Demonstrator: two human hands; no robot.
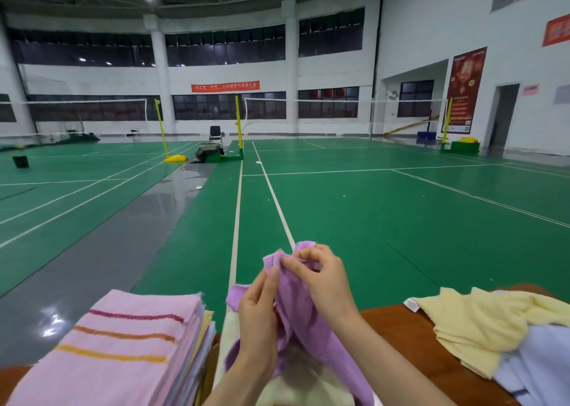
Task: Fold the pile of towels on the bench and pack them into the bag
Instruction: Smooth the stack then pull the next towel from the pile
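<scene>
A purple towel [296, 310] hangs crumpled in front of me, lifted above the brown bench [398, 328]. My left hand [259, 319] grips its middle from the left. My right hand [324, 279] pinches its upper edge between thumb and fingertips. At the left sits a stack of folded towels [123, 350], a pink one with three coloured stripes on top. At the right lies an unfolded pile: a pale yellow towel [475, 322] over a light blue-white one [536, 365]. A cream cloth [293, 384] lies under my hands; I cannot tell whether it is the bag.
Beyond the bench stretches a green badminton court floor [354, 214] with white lines and a grey strip at the left. Far off stand yellow net posts [238, 124], nets, a black chair [216, 134] and a dark bag on the floor.
</scene>
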